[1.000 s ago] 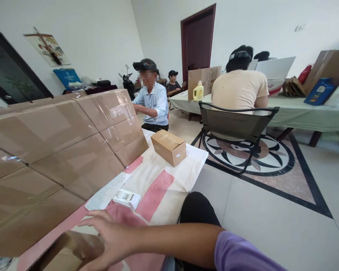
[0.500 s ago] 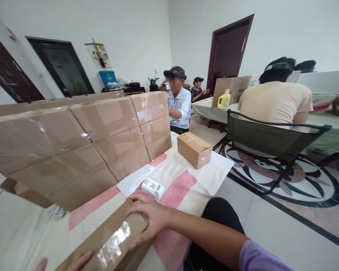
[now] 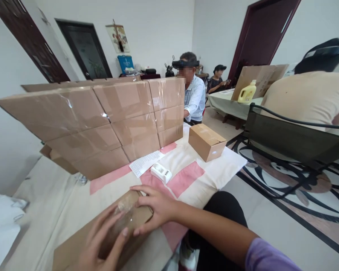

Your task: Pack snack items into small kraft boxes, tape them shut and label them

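Observation:
A closed cardboard box (image 3: 81, 239) lies lengthwise on the cloth-covered table in front of me, its near end out of view. My right hand (image 3: 156, 205) grips its far end, fingers over the top edge and thumb on the near side. My left hand (image 3: 103, 237) lies over the top with fingers and thumb spread apart. The fingertips touch the shiny clear tape (image 3: 127, 207) along the box's top. Just beyond the box sits a white tape dispenser-like device (image 3: 161, 172), beside a white sheet with a printed grid (image 3: 145, 163).
Stacked taped boxes (image 3: 107, 120) form a wall at the table's back left. One smaller box (image 3: 206, 142) stands near the right corner. A person in a light blue shirt (image 3: 196, 98) sits beyond. At right are a chair (image 3: 299, 143) and another person's back (image 3: 307, 94).
My left hand has come up from the bottom edge onto the taped top of the box. My right hand stays at the far end. The view has shifted, so the surroundings appear changed in position.

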Demonstrator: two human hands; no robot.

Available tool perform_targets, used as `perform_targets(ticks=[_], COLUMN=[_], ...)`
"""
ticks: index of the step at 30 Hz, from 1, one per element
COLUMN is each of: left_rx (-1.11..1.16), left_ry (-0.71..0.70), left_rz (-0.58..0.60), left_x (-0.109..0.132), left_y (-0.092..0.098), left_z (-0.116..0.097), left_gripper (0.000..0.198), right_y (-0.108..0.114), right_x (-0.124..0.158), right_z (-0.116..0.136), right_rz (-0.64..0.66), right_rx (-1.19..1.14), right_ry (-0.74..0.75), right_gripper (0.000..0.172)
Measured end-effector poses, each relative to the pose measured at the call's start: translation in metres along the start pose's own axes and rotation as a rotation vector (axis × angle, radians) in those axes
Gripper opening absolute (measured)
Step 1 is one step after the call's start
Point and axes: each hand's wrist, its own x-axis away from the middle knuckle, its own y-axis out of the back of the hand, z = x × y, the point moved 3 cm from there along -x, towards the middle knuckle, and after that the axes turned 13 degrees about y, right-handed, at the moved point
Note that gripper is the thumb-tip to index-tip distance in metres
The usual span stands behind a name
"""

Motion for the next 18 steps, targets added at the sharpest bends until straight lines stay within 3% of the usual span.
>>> perform_targets(ticks=[3,6,10,16,18], left_rx=[-0.001,0.084,0.238,0.402,0.398], left_ry=[-0.057,0.013,0.294,0.373,0.396], left_rz=[0.002,0.058,0.054,0.14,0.148], left_x=[0.012,0.018,0.016,0.008,0.009], left_y=[0.014,0.019,0.014,0.009,0.009], left_z=[-0.016,-0.028,-0.024,-0.013,-0.015], left_gripper=[0.034,0.026,0.026,0.033,0.047], right_y=[0.004,0.006,0.007,0.006,0.006], right_x=[-0.004,-0.007,-0.008,-0.007,-0.007], right_z=[0.004,0.004,0.004,0.003,0.002], right_rz=[0.014,0.024,-0.011,-0.039,-0.036], right_rx=[-0.033,-0.066,-0.094,-0.134,-0.146], right_ry=[-0.007,-0.05,0.006,0.041,0.045], right_gripper=[0.064,0.06,0.057,0.058,0.058])
